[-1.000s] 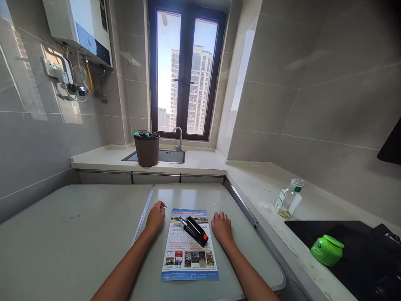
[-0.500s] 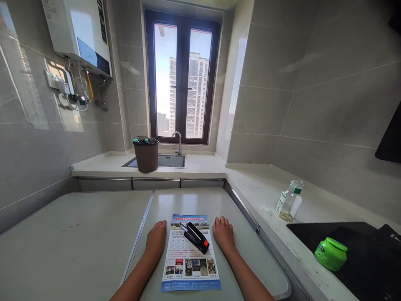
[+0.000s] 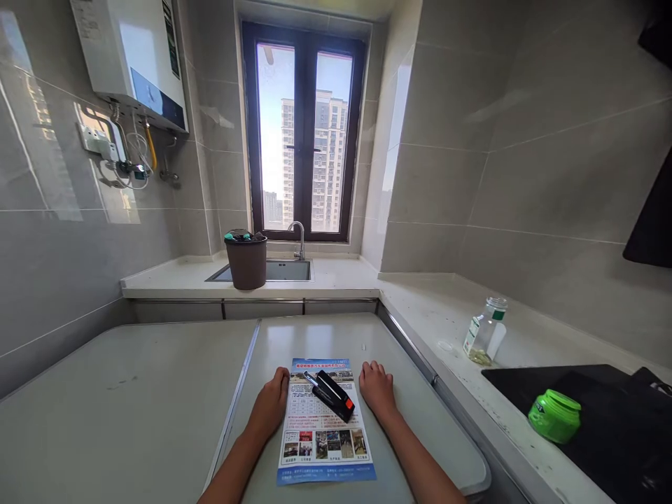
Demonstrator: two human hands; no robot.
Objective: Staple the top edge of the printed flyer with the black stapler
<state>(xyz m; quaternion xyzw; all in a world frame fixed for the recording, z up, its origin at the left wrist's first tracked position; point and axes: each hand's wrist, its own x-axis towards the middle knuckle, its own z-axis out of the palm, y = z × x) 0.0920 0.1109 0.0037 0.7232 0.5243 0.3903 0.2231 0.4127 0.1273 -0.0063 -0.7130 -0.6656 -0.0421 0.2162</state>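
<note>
A printed flyer with a blue border, text and small photos lies flat on the grey-white folding tabletop. On its upper half rests a black stapler with a red patch at its near end and a metal strip jutting out at the far end. My left hand lies with curled fingers at the flyer's left edge; its fingertips are hidden. To the right of the flyer, my right hand rests on the tabletop, its fingers loosely spread and slightly bent. Neither hand touches the stapler.
A brown bucket stands by the sink under the window. Along the right counter are a glass jar, a clear lid and a green jar on a black hob. A water heater hangs at left.
My left hand has shifted right, closer to the flyer's left edge. The flyer and stapler sit slightly further right in view. My right hand stays beside the flyer.
</note>
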